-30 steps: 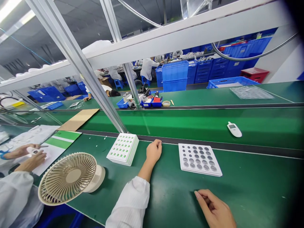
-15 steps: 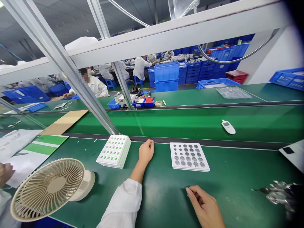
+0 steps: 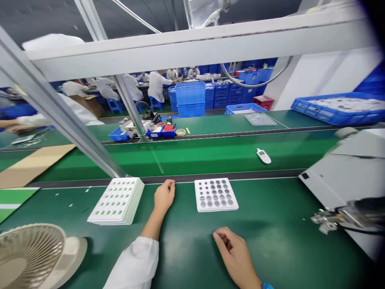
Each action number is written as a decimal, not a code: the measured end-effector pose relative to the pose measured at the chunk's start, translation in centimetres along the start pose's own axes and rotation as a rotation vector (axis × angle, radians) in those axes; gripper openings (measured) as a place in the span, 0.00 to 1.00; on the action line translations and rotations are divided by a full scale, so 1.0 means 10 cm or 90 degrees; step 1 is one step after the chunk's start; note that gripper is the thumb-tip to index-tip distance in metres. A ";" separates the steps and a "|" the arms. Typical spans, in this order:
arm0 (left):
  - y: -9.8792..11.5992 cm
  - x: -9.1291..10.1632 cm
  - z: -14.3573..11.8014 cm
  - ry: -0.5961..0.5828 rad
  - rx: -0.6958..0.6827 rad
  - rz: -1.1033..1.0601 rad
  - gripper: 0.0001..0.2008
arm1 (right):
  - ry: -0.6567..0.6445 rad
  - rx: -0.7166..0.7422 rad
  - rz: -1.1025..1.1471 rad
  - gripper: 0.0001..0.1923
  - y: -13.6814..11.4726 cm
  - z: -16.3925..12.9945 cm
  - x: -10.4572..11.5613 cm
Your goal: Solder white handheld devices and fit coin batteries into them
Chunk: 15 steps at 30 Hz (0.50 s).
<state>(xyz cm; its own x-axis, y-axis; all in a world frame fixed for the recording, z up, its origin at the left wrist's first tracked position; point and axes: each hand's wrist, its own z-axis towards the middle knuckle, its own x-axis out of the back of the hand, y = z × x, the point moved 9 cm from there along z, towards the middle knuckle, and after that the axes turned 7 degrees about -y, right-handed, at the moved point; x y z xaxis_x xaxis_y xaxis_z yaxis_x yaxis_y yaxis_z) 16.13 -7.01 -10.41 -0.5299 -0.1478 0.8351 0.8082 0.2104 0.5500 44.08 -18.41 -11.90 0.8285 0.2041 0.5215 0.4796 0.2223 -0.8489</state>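
Observation:
My left hand [image 3: 164,196] rests on the green bench in a loose fist, near the dark strip along the conveyor, holding nothing that I can see. It lies between a stack of empty white cell trays [image 3: 117,200] on its left and a white tray of coin cells [image 3: 215,194] on its right. My right hand [image 3: 236,253] lies flat-curled on the bench nearer me, below the coin-cell tray, fingers bent and empty.
A beige desk fan [image 3: 33,257] stands at the lower left. A small white handheld device [image 3: 264,156] lies on the green conveyor belt [image 3: 195,156]. A grey machine with a metal tool head [image 3: 337,218] sits at the right. Slanted frame posts [image 3: 60,116] rise ahead. Blue bins and other people work beyond.
The view has swung to the right: fan and trays slid left, the grey machine came into sight at right. Both hands stay where they were on the bench.

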 end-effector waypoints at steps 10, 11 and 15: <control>-0.05 0.01 0.03 -0.017 0.028 -0.002 0.12 | 0.004 -0.016 0.028 0.12 -0.04 0.01 0.02; -0.04 0.01 0.03 -0.018 0.031 -0.002 0.12 | 0.005 -0.016 0.029 0.12 -0.05 0.01 0.03; -0.02 0.02 0.02 -0.013 0.029 -0.005 0.12 | 0.000 -0.014 0.031 0.12 -0.07 0.01 0.03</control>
<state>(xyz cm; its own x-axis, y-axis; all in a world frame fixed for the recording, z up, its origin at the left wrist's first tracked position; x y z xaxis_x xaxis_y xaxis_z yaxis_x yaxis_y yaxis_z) 15.83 -6.88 -10.38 -0.5413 -0.1302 0.8307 0.7920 0.2529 0.5557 43.97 -18.43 -11.10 0.8512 0.2140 0.4792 0.4445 0.1914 -0.8751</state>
